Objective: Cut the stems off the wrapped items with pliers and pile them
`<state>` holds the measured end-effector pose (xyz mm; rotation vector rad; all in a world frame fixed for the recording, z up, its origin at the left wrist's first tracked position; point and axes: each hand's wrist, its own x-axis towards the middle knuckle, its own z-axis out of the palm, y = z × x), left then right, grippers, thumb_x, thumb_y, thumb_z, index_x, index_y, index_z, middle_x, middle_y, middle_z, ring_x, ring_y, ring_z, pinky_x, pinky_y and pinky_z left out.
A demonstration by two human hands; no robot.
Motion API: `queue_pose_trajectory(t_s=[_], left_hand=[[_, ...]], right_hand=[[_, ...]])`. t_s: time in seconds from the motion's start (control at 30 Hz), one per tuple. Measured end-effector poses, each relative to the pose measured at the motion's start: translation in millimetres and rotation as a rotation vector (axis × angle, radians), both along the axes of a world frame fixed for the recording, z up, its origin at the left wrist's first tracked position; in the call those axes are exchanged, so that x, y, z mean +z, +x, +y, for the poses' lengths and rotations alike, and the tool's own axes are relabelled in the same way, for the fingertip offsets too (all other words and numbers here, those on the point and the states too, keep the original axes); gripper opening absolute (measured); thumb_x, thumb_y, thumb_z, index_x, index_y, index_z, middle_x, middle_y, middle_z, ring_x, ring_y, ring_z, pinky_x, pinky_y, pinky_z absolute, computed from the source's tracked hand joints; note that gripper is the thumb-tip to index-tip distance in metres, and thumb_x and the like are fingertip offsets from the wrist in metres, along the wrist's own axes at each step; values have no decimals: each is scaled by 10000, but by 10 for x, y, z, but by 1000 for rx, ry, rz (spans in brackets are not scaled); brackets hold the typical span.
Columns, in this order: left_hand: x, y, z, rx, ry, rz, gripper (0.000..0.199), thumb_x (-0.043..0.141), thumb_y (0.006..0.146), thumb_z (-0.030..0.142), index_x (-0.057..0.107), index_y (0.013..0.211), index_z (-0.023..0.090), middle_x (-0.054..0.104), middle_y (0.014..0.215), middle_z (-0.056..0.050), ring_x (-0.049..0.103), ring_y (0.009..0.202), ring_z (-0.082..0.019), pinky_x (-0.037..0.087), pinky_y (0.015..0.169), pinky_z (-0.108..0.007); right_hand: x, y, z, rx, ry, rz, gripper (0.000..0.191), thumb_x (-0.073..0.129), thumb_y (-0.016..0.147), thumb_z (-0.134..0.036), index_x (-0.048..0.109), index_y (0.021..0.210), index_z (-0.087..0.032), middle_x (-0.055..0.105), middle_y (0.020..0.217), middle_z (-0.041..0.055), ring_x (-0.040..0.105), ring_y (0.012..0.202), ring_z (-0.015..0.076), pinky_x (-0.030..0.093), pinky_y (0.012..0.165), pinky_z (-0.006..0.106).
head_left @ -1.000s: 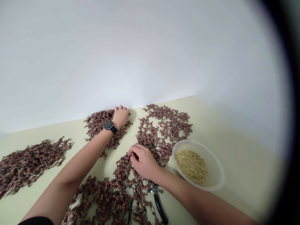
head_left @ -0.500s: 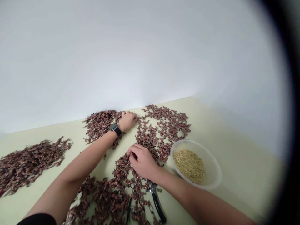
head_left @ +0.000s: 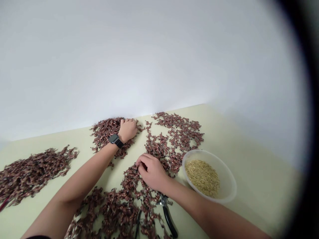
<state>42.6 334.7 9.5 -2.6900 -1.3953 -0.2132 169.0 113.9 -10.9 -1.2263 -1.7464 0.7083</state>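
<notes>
Small brown parts with coppery windings and thin leads, perhaps wire coils, lie in heaps on the pale yellow-green table (head_left: 219, 132). My left hand (head_left: 128, 129), with a black watch (head_left: 116, 140) on its wrist, rests over the right side of the back heap (head_left: 106, 131). Its fingers are bent and slightly apart; their tips are hidden. My right hand (head_left: 152, 172) is closed, thumb and fingers pinched at the upper edge of the near heap (head_left: 119, 209). A small brown part seems to be between its fingertips, mostly hidden.
A translucent white bowl (head_left: 230, 186) of small yellowish pieces (head_left: 203, 177) stands right of my right hand. Black-handled pliers (head_left: 169, 220) lie under my right forearm. Another heap (head_left: 37, 172) is at left, more brown parts (head_left: 179, 129) at back right. A white wall (head_left: 149, 59) rises behind.
My left hand has moved left, from the gap between the two back groups onto the back heap. Several brown parts now show at that heap's right edge. My right hand stays nearly still.
</notes>
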Motion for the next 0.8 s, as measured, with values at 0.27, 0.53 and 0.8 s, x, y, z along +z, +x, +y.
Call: queue_pose_trajectory(t_s=[0.27,0.53,0.8], left_hand=[[-35,110,-90,-121,-17,2,256,484,983,356,705,947,231,688,1042,-123,525,1111,-323,324,974,-506],[-50,169,-158,-237,-57,-4,378,444,996,280,650,1309,331,599,1395,-94,472,1227,-316,324,997,-497],[-12,82,-250,-236,-108,-31,353,423,986,242,755,1090,300,687,1262,-80,484,1201,-312,292,1010,-495]], right_hand=[[0,8,3,10,-5,-4,213,526,866,-18,630,874,-203,650,910,30,598,871,179,473,806,290],[-10,7,10,3,-13,12,219,534,861,-12,637,879,-204,658,916,35,604,885,183,474,816,289],[-39,-10,13,-7,-13,7,202,540,868,-30,627,880,-212,659,919,29,606,883,183,479,814,288]])
